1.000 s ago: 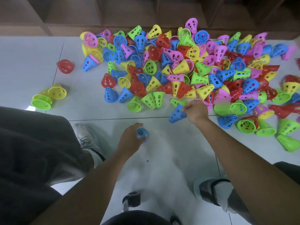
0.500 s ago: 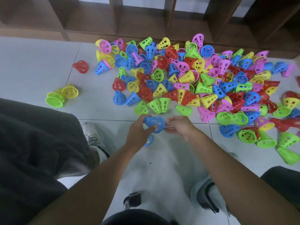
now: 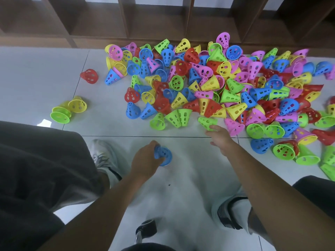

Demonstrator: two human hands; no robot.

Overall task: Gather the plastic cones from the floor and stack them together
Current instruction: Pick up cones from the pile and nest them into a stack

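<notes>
**Blue stack in left hand, right hand at green cone**

Left hand (image 3: 145,160) grips a blue stack (image 3: 162,155) low over the floor (image 3: 45,69), fingers curled round its narrow end. Stack is nested blue cones, how many I cannot tell. Long axis lies roughly level, wide rim toward 3 o'clock, narrow end tucked into the palm.

Right hand (image 3: 220,137) reaches toward 11 o'clock, fingers loosely spread, one fingertip touching or just beside the rim of a green cone (image 3: 207,122) at the near edge of the pile (image 3: 217,84). That cone lies on its side, rim toward 5 o'clock, tip toward 11. Grip on it: none visible.

Cones are thin moulded plastic, smooth and slightly glossy, truncated with flared rims and walls pierced by rounded holes. Colours: blue, red, yellow, green, pink. Most lie tipped over, pointing every way; the heap spreads from 12 to 3 o'clock of the hands.

Strays at 10 o'clock: a red cone (image 3: 89,76) alone, and a yellow cone (image 3: 78,104) touching nested green ones (image 3: 60,115).

Floor is pale glossy tile with dark grout lines. Dark wooden shelving (image 3: 163,19) stands behind the pile.
</notes>
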